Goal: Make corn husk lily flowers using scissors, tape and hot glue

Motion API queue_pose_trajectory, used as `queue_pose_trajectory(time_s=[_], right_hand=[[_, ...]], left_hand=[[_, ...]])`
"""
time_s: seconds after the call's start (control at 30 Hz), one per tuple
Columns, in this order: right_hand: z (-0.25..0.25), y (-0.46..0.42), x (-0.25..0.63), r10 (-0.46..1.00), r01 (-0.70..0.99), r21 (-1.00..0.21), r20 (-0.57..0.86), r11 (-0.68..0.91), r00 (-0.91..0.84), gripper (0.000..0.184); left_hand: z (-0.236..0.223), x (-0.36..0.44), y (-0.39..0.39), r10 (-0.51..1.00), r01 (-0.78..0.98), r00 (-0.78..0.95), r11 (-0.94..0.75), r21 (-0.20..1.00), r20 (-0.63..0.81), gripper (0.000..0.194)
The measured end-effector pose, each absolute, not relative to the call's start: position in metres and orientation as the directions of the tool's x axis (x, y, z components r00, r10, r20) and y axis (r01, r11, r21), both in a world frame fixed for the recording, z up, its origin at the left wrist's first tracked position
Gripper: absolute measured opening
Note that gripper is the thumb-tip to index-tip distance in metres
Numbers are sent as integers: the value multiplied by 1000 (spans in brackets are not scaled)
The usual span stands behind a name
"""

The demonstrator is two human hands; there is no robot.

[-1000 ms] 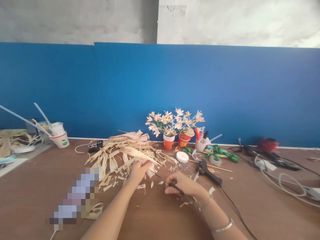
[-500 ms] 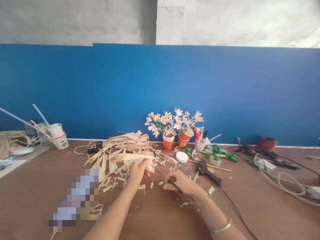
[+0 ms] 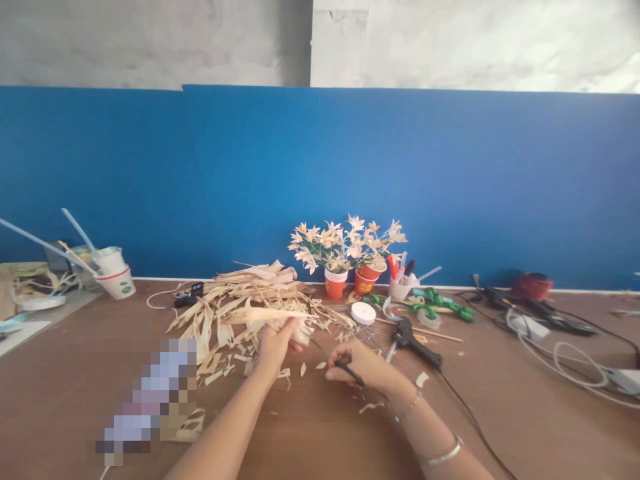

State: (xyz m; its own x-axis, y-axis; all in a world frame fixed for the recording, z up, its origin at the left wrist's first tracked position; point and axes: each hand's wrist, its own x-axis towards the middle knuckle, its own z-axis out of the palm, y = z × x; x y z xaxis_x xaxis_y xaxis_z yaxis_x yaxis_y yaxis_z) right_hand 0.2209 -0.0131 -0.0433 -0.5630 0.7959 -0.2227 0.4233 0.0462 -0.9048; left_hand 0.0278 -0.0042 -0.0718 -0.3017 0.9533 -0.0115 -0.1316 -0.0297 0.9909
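Note:
My left hand (image 3: 274,345) is closed round a long dried husk strip (image 3: 260,315) that points left above the husk pile (image 3: 235,307). My right hand (image 3: 364,367) grips small black-handled scissors (image 3: 336,361), whose blades reach toward the end of the husk by my left fingers. Cut scraps (image 3: 320,365) lie on the brown table (image 3: 310,433) between and below the hands.
Two red cups of husk flowers (image 3: 350,247) stand at the blue back wall. A white tape roll (image 3: 363,313), a black glue gun (image 3: 415,340) with its cord, green ribbon (image 3: 440,307) and cables (image 3: 560,340) lie to the right. Paper cups (image 3: 116,277) stand far left.
The husk in my left hand has swung from pointing right and down to lying level and pointing left. My right hand with the scissors rose slightly.

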Motion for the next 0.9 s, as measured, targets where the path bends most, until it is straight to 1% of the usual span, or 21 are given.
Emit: queue_pose_trajectory(time_s=[0.23, 0.4, 0.67, 0.8, 0.9], right_hand=[[-43, -13, 219, 806, 442, -895, -213, 67, -552, 37], [-46, -12, 218, 823, 448, -890, -187, 90, -536, 38], [-51, -11, 217, 830, 420, -902, -159, 98, -535, 38], [-54, -10, 217, 822, 410, -911, -190, 57, -537, 38], [-53, -11, 217, 825, 410, -909, -174, 76, -537, 38]], left_hand=[[-72, 28, -5, 957, -110, -288, -51, 993, 18, 37], [-71, 29, -5, 945, -115, -326, -29, 993, -10, 38], [-70, 33, -5, 936, -219, -346, -21, 976, -58, 40], [-70, 35, -5, 939, -225, -340, -25, 974, -55, 40], [-70, 35, -6, 940, -227, -336, -26, 974, -53, 41]])
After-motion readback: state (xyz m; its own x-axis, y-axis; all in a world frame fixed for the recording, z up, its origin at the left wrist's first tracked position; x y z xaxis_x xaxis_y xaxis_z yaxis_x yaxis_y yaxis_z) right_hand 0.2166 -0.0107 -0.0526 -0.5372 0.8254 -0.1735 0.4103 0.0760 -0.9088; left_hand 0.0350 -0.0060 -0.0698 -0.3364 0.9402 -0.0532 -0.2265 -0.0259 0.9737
